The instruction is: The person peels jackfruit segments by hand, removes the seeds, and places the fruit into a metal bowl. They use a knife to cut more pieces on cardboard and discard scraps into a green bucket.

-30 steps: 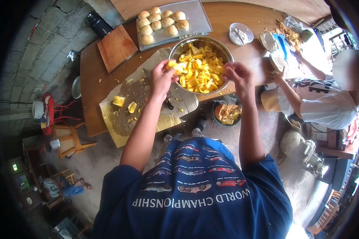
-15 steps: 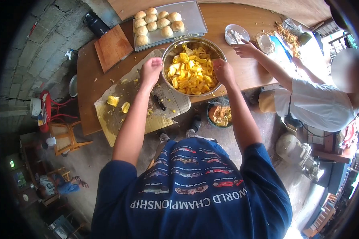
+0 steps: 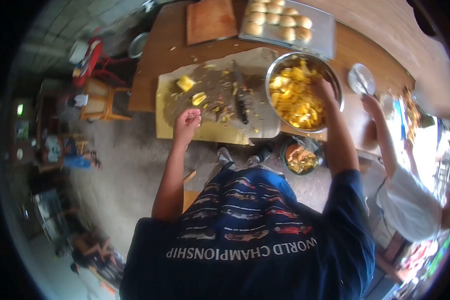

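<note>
A metal bowl point(image 3: 270, 92) full of yellow jackfruit pieces point(image 3: 295, 97) stands on the table. My right hand point(image 3: 323, 91) reaches into the bowl at its right side; its fingers are blurred and partly hidden against the fruit. Over the near edge of the stained cardboard point(image 3: 167, 120) hovers my left hand point(image 3: 186, 127), fingers curled together with nothing visible in them. Just beyond it lie two yellow jackfruit chunks, one farther off point(image 3: 186, 83) and one closer point(image 3: 198, 98). A dark-handled knife point(image 3: 241, 102) rests on the cardboard, left of the bowl.
A tray point(image 3: 322, 40) of bread buns and a wooden board point(image 3: 211, 22) lie at the back. On the right, a co-worker's hand point(image 3: 372, 106) is by a small clear bowl point(image 3: 361, 78). A bucket of scraps point(image 3: 301, 159) stands below the table edge.
My view has shifted left. My left hand has left the bowl's side and moved toward the chunks on the cardboard. My right hand has gone from the rim into the bowl.
</note>
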`<state>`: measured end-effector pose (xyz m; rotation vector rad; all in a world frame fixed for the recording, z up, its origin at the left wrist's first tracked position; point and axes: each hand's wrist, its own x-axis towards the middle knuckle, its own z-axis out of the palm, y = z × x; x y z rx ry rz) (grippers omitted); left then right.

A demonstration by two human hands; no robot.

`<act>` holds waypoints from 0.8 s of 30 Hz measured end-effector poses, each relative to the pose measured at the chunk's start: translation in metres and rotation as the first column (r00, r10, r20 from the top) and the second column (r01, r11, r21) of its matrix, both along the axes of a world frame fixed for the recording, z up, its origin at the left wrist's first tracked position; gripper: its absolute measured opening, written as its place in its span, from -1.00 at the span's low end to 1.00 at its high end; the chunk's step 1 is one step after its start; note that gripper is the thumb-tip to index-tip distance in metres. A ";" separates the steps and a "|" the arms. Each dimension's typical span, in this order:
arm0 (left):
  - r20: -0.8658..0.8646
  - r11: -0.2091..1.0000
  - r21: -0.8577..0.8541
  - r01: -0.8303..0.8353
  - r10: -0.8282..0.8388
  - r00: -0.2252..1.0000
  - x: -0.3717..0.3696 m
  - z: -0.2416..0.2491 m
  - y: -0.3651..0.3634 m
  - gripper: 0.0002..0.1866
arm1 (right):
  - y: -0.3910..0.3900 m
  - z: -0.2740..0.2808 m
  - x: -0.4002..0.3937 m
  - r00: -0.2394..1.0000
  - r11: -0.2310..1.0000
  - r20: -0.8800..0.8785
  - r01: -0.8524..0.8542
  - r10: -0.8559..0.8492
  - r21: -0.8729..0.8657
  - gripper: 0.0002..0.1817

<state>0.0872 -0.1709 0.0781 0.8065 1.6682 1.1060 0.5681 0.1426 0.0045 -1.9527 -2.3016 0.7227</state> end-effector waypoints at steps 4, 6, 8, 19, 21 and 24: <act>-0.110 0.981 -0.091 -0.170 0.159 0.981 -0.058 -0.039 -0.054 -0.74 | 0.006 0.020 -0.013 0.989 0.972 0.146 -0.007 -0.028 0.233 -0.66; -0.083 0.974 -0.137 -0.181 0.171 0.982 -0.067 -0.043 -0.052 -0.74 | 0.001 0.046 -0.041 0.999 0.920 -0.033 0.053 -0.043 0.388 -0.64; -0.091 0.964 -0.173 -0.202 0.189 0.978 -0.066 -0.039 -0.051 -0.72 | 0.030 -0.007 -0.045 0.997 0.970 -0.024 0.081 -0.077 0.231 -0.59; -0.820 0.933 -0.032 0.358 -0.230 0.525 -0.074 -0.130 0.072 -0.38 | -0.033 0.061 -0.092 0.980 0.872 -0.072 0.197 -0.184 0.448 -0.51; -0.803 0.915 -0.174 0.365 -0.346 0.485 -0.078 -0.134 0.087 -0.41 | -0.067 0.099 -0.105 0.986 0.781 -0.135 0.157 -0.094 0.605 -0.60; -0.863 0.904 0.028 0.426 -0.193 0.467 -0.096 -0.179 0.111 -0.67 | -0.124 0.148 -0.143 0.950 0.832 -0.312 0.193 -0.026 0.520 -0.71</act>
